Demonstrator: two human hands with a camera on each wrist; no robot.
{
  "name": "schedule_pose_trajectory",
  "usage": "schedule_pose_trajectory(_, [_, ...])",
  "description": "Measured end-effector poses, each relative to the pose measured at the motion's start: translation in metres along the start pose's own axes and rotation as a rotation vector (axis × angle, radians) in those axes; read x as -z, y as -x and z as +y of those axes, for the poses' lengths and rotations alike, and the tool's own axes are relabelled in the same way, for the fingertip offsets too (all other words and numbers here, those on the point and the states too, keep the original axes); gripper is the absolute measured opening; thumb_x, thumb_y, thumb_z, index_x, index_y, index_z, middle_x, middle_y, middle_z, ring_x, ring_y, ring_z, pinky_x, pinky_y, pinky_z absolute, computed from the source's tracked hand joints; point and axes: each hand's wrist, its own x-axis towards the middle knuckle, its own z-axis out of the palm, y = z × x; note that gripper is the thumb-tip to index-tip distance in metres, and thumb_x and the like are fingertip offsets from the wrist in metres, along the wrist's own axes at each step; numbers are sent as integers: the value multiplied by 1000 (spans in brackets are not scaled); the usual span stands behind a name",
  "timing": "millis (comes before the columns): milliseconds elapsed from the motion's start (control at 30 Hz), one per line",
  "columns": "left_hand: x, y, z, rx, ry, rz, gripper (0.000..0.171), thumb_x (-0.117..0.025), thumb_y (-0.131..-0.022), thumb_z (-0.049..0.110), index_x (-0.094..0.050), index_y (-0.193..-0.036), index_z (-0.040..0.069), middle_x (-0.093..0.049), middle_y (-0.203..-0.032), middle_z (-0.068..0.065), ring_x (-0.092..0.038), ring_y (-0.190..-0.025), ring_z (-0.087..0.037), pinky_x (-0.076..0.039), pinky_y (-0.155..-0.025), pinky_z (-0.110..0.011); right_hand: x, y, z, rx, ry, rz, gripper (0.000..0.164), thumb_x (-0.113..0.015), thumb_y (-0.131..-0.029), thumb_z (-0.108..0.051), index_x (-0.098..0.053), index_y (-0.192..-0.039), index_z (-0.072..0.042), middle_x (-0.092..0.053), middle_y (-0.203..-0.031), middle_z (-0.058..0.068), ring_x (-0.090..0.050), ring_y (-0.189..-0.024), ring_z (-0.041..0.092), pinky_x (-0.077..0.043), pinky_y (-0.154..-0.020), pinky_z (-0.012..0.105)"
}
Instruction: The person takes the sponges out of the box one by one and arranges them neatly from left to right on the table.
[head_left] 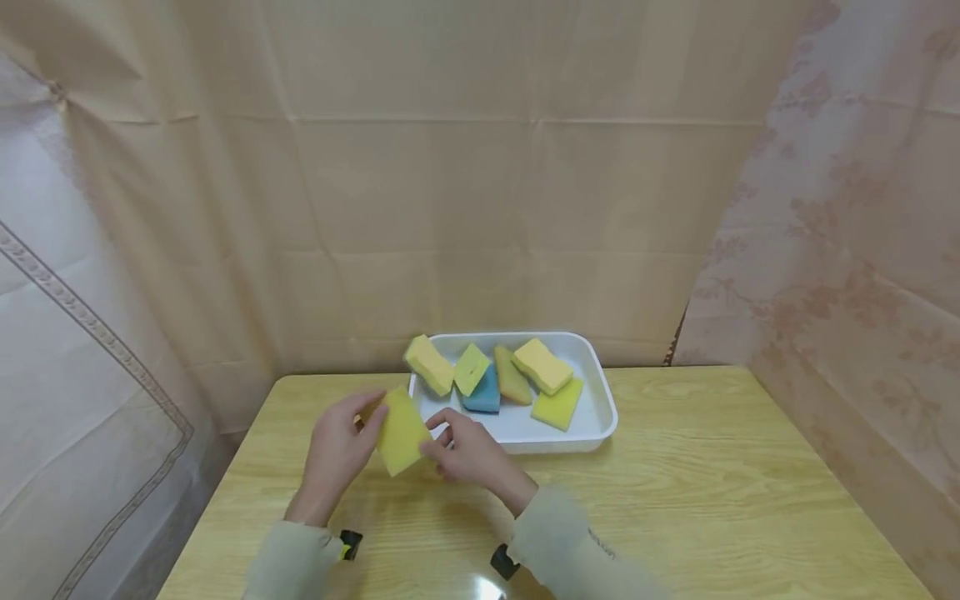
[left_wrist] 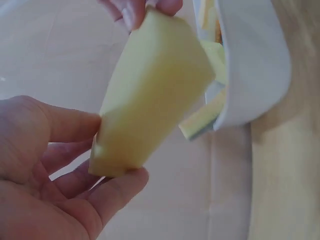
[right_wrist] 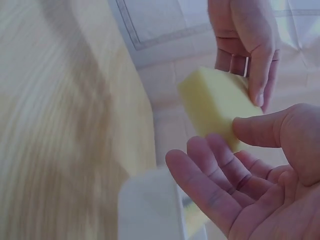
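Observation:
A yellow sponge [head_left: 402, 432] is held up between both hands in front of the tray's left end. My left hand [head_left: 337, 446] grips its left side; in the left wrist view, the thumb and fingers pinch the end of the sponge [left_wrist: 155, 95]. At the opposite corner, my right hand [head_left: 474, 454] pinches it between thumb and fingertips, as the right wrist view shows. Behind the hands stands a white tray [head_left: 596, 425]. Inside lie a blue sponge [head_left: 483, 395], a yellow-green sponge [head_left: 471, 369], a tan sponge [head_left: 512, 379] and several yellow sponges [head_left: 557, 406].
One yellow sponge [head_left: 430, 365] leans over the tray's left rim. The tray sits at the back of a wooden table [head_left: 712, 475], close to a beige cloth [head_left: 480, 192]. Patterned cloths hang at both sides.

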Motion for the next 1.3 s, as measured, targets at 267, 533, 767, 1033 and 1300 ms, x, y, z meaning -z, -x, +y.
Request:
schedule_pose_trajectory(267, [10,19,-27,62,-2,100,29,-62,-100,9,-68,-126,-1,-67,-126,-20,-64,-109,-30,-55,-89,-49,-37,-7,-6,-45,-43,-75,27,-72,-95,-17,-59,-115,-6,-67,-78,1,-68,-64,24,-59,-55,33])
schedule_pose_trajectory(533, [7,23,-53,133,38,109,28,-64,-100,12,-68,-123,-3,-66,-125,-21,-62,-116,-35,-55,-90,-47,-64,-8,4,-71,-72,-90,24,-73,-95,-18,-60,-110,-4,-66,-82,6,-68,-64,34,-57,-52,36])
schedule_pose_trajectory(767, [1,29,-81,274,60,-16,31,-61,-102,18,-68,-127,0,-65,-130,-19,-59,-120,-34,-49,-99,-47,-77,-10,17,-116,-126,-47,35,-76,-91,-9,-57,-120,-5,-58,-93,2,-62,-59,24,-58,-54,36])
schedule_pose_trajectory(1033, [-11,30,-103,336,59,-140,29,-63,-101,14,-68,-125,-1,-64,-130,-22,-58,-119,-35,-47,-101,-53,-89,-16,33,-118,-25,-78,51,-75,-91,-10,-47,-133,-5,-64,-72,0,-59,-52,17,-50,-52,26])
schedule_pose_trajectory(1300, [-17,28,-109,298,41,-184,24,-62,-100,9,-70,-121,-2,-67,-125,-21,-60,-118,-36,-48,-100,-54,-90,-14,35,-169,-35,-80,55,-79,-88,-9,-45,-132,-9,-64,-70,0,-58,-49,18,-51,-48,28])
